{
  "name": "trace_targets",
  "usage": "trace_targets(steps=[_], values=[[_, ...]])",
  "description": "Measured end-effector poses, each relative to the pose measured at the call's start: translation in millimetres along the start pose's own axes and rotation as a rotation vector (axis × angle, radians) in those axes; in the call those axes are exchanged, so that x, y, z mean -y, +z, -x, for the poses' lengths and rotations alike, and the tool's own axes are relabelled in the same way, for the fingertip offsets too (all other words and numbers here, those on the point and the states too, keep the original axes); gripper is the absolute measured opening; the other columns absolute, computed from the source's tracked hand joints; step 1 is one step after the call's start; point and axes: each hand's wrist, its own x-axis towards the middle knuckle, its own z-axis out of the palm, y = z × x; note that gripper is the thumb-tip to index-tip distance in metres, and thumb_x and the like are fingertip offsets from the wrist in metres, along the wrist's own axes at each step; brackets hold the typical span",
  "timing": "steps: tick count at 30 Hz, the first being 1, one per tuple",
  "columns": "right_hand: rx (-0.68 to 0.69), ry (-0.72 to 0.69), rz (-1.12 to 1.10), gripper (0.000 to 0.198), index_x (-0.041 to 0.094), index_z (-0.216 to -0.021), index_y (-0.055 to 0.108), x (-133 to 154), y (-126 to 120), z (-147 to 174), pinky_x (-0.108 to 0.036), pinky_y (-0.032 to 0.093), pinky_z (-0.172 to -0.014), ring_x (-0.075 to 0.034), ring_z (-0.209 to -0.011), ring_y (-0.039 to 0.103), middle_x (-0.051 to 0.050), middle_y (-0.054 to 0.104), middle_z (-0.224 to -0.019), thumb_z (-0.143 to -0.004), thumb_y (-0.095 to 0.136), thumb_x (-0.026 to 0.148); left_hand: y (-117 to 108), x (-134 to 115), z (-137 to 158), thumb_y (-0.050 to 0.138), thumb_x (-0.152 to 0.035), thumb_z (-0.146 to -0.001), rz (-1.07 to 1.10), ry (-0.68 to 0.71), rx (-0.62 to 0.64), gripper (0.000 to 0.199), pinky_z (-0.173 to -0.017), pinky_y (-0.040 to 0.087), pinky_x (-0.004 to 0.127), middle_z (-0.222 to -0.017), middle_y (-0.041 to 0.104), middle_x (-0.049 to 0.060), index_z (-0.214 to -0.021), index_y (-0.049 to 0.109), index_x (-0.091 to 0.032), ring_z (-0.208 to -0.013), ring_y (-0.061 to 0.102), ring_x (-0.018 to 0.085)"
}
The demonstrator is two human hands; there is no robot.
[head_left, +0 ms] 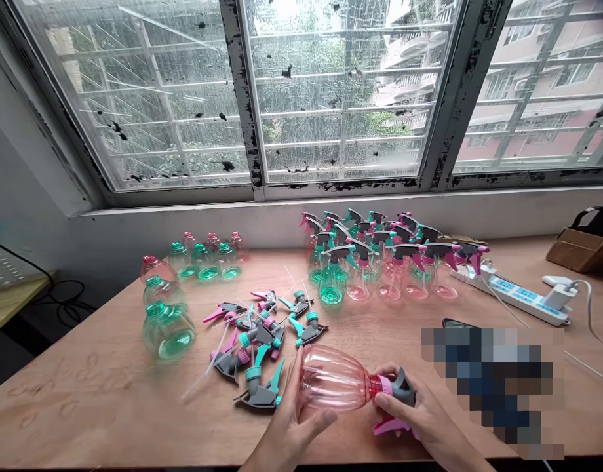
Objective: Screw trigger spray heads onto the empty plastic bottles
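A clear pink spray bottle (333, 377) lies on its side between my hands, just above the table's front part. My left hand (294, 419) is wrapped round the bottle's base end, its thumb along the near side. At the neck, my right hand (414, 406) grips the grey and pink spray head (387, 387), whose pink trigger (392, 426) points down toward me. The head sits on the bottle's mouth; how tightly, I cannot tell. Left of the bottle is a loose pile of grey spray heads (262, 334) with pink or teal collars and triggers, some with thin tubes.
Open-topped green bottles (168, 334) and pink bottles (236, 246) stand at the left and back left. Several bottles with spray heads (333, 285) are grouped at the back. A power strip (518, 295), a blurred-out patch (503, 373) and a brown box (584, 249) occupy the right side.
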Motion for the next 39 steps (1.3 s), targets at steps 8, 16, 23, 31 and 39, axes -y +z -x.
trace_targets(steps=[8, 16, 23, 31, 39], values=[[-0.012, 0.026, 0.014, 0.047, 0.017, -0.095, 0.062, -2.8, -1.5, -0.7, -0.020, 0.043, -0.042, -0.016, -0.053, 0.067, 0.001, 0.070, -0.064, -0.075, 0.083, 0.054, 0.0, 0.9, -0.6, 0.079, -0.040, -0.083, -0.004, 0.040, 0.025, 0.103, -0.122, 0.030, 0.050, -0.157, 0.039, 0.012, -0.161, 0.012, -0.035, -0.143, 0.042, 0.034], [-0.018, 0.039, 0.012, 0.047, 0.018, -0.095, 0.063, -4.1, -2.4, -0.6, -0.022, 0.045, -0.043, -0.019, -0.055, 0.069, 0.000, 0.070, -0.065, -0.073, 0.084, 0.054, 0.7, 9.8, -3.2, 0.085, -0.046, -0.076, 0.097, 0.002, -0.057, 0.113, -0.121, 0.028, 0.051, -0.153, 0.043, 0.013, -0.161, 0.012, -0.033, -0.143, 0.041, 0.036], [-0.020, 0.008, -0.037, 0.043, 0.018, -0.097, 0.062, -5.5, -3.3, -1.5, -0.023, 0.045, -0.044, -0.017, -0.054, 0.065, 0.000, 0.071, -0.064, -0.077, 0.082, 0.051, 2.0, 6.5, -2.2, 0.083, -0.041, -0.079, 0.000, 0.031, -0.025, 0.108, -0.119, 0.031, 0.048, -0.148, 0.048, 0.013, -0.161, 0.014, -0.033, -0.138, 0.046, 0.033], [-0.007, 0.011, -0.051, 0.044, 0.018, -0.097, 0.061, -3.3, -2.9, -1.1, -0.024, 0.046, -0.045, -0.018, -0.054, 0.067, 0.000, 0.072, -0.064, -0.077, 0.082, 0.051, 7.1, -2.4, 1.8, 0.084, -0.049, -0.075, -0.032, -0.012, -0.040, 0.124, -0.114, 0.037, 0.047, -0.138, 0.052, 0.014, -0.161, -0.004, -0.033, -0.131, 0.050, 0.032], [-0.009, 0.011, -0.021, 0.043, 0.017, -0.097, 0.063, -2.4, -2.4, 0.0, -0.024, 0.046, -0.047, -0.016, -0.055, 0.064, 0.000, 0.070, -0.064, -0.078, 0.082, 0.050, -0.3, 7.5, -3.9, 0.087, -0.040, -0.074, 0.053, 0.021, 0.009, 0.116, -0.116, 0.035, 0.050, -0.149, 0.046, 0.015, -0.161, 0.010, -0.033, -0.136, 0.046, 0.035]])
